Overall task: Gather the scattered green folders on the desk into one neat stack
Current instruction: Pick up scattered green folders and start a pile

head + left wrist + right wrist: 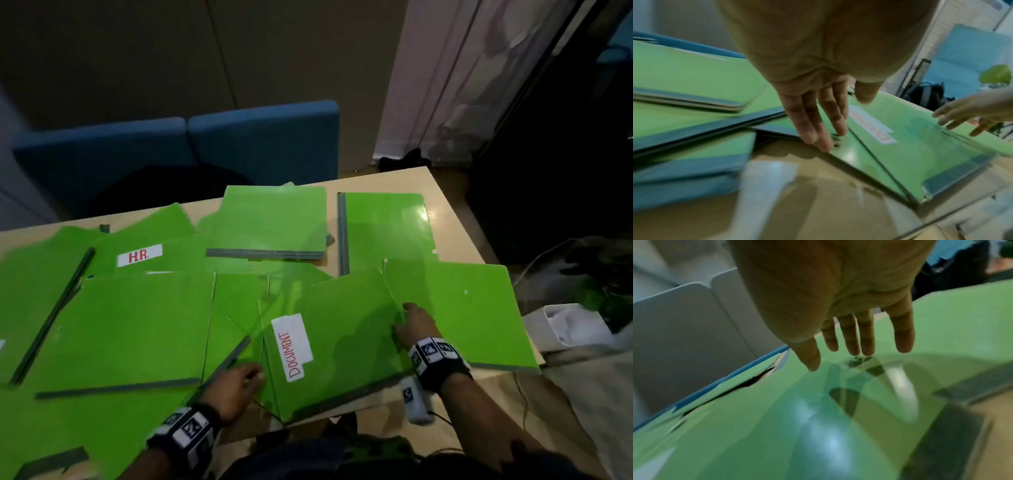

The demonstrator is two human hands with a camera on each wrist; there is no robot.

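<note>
Several green folders lie scattered and overlapping on a beige desk [455, 222]. One labelled DOCUMENT [335, 346] sits tilted at the front centre. My left hand [254, 374] touches its left edge with straight fingers [825, 142]; the same folder [916, 155] shows in the left wrist view. My right hand [405, 317] rests flat at its right edge, where it meets another green folder [462, 308]. In the right wrist view the right hand [849, 352] hovers with straight fingers just over the green surface [777, 426]. A folder labelled H.R. [178, 253] lies at the back left.
A small pile of folders [274, 222] and a single folder [387, 226] lie at the back. A large folder [130, 329] covers the left front. Blue seats [191, 150] stand behind the desk. A white box [565, 329] and cables sit beyond the right edge.
</note>
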